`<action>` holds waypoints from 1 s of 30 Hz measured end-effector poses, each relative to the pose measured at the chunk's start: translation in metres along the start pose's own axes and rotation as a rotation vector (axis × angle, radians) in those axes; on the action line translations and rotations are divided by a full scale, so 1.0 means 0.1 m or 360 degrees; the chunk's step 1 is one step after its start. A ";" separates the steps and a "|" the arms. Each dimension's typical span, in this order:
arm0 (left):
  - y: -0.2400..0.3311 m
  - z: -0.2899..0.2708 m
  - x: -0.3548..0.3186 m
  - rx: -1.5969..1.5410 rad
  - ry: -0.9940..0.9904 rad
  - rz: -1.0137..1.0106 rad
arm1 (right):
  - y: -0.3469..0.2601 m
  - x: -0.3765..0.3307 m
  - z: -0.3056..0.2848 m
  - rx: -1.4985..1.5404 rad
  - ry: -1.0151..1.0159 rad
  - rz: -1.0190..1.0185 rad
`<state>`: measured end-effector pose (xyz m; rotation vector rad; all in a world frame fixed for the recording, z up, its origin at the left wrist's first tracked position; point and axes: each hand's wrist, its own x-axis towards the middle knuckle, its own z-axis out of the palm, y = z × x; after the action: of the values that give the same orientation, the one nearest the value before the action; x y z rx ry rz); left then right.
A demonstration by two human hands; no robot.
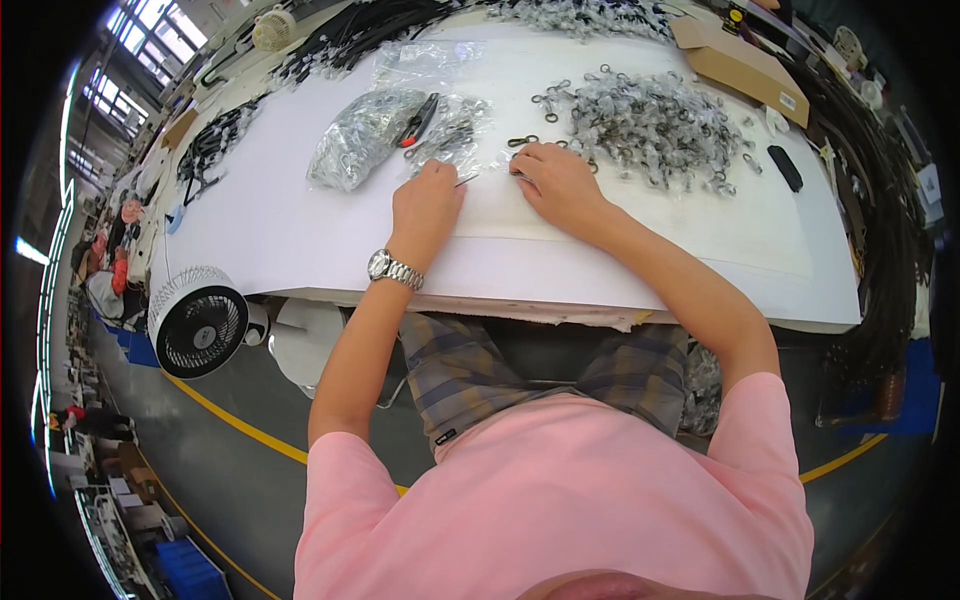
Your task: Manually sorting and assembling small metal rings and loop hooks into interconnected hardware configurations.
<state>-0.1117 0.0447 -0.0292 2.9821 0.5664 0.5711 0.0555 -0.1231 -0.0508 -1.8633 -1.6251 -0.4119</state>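
Observation:
My left hand [425,200] rests on the white table [300,230], its fingers pinched on a small metal piece [466,179] at its tip. A steel watch [393,268] sits on that wrist. My right hand [557,180] lies flat just to the right, fingertips closed on a small part in clear wrap that is mostly hidden. A loose metal clasp [523,141] lies just beyond it. A big heap of wrapped metal clasps [655,125] spreads beyond my right hand.
A clear bag of metal parts [360,135] with red-handled pliers [418,122] lies beyond my left hand. A cardboard box [745,68] and a black bar [785,167] sit at the right. Black straps [210,145] line the table edges. A white fan [198,322] stands lower left.

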 end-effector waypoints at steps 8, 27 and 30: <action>-0.09 -0.10 0.29 -0.0354 0.0505 0.0138 | 0.00 -0.03 0.02 0.0085 0.0045 0.0191; 0.42 -0.13 0.36 -0.2133 -0.0251 -0.0447 | 0.08 0.08 -0.14 0.1674 0.0113 0.0997; 0.18 -0.05 0.37 -0.1995 -0.0364 -0.0361 | 0.00 0.19 -0.04 0.1184 0.0104 0.0740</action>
<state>-0.0752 0.0415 -0.0096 1.7329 0.3156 0.3415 0.0599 -0.1112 -0.0359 -1.5360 -1.0343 0.2988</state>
